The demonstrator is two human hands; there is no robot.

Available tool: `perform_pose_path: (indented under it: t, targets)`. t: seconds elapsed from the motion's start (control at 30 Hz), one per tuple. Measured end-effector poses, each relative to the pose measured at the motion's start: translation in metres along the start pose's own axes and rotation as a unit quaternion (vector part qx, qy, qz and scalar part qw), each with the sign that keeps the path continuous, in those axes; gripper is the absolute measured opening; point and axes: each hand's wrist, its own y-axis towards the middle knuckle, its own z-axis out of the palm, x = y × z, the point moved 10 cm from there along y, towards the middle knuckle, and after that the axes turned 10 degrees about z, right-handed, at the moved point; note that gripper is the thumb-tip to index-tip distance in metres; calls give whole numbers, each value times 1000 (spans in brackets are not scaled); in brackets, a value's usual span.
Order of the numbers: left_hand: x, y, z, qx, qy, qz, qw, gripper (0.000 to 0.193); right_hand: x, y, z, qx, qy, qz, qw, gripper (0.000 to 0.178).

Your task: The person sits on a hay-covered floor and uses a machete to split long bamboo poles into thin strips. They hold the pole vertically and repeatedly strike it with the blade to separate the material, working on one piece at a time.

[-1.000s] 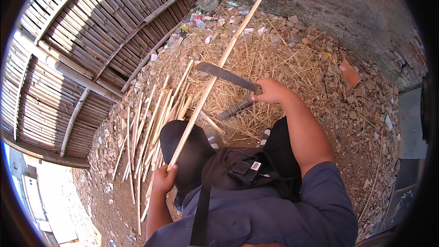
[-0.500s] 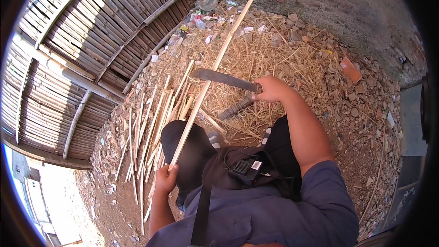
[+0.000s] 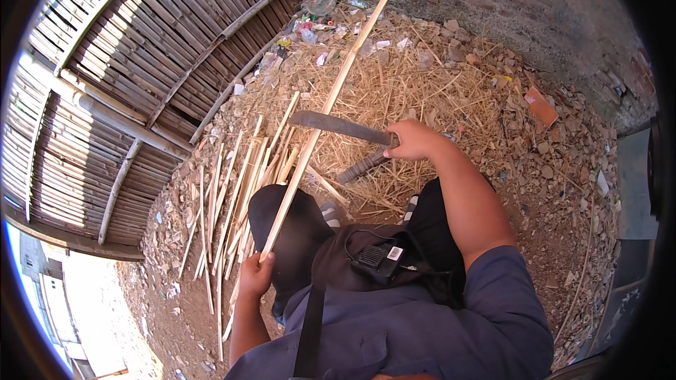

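Note:
My left hand (image 3: 256, 274) is closed round the near end of a long pale bamboo strip (image 3: 327, 110), which slants up and away to the right across my left knee. In my right hand (image 3: 414, 141) is a machete (image 3: 338, 125) with a dark, curved-tipped blade. Its blade lies across the strip near the middle, pointing left; whether its edge bites into the strip I cannot tell. Beneath the right hand a dark ridged rod-like piece (image 3: 362, 167) slants down to the left over the straw; how it relates to the machete's handle is partly hidden by the hand.
Several split bamboo strips (image 3: 229, 204) lie heaped left of my left leg. Straw shavings (image 3: 415, 84) and rubble cover the ground ahead. A bamboo slat wall (image 3: 141, 63) stands at left, a brick wall (image 3: 535, 14) at far right. A small black device (image 3: 377, 260) rests at my lap.
My right hand and the machete have shifted slightly left and a little down along the strip. The left hand stays in place, still holding the strip.

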Motion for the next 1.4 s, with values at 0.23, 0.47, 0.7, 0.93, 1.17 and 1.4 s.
perform_pose_path:
  t: [0.23,0.47,0.7,0.93,1.17,1.4]
  targets:
    - [1,1,0,14,12,-9,1000,46,-6,1,0,17,-14,0,1000,45]
    - [-7,0,-1,19,10,-21,1000,45,-2,2,1,13,2,0,1000,42]
    - [5,2,2,14,-11,-14,1000,43,-5,4,5,16,4,-6,1000,42]
    - [4,2,0,7,-7,-5,1000,43,-4,3,5,23,9,2,1000,44]
    - [1,1,2,12,-35,-18,999,42,-6,5,9,28,9,3,1000,42]
    - [10,2,2,11,-16,-17,1000,42,-3,4,11,43,15,12,999,41]
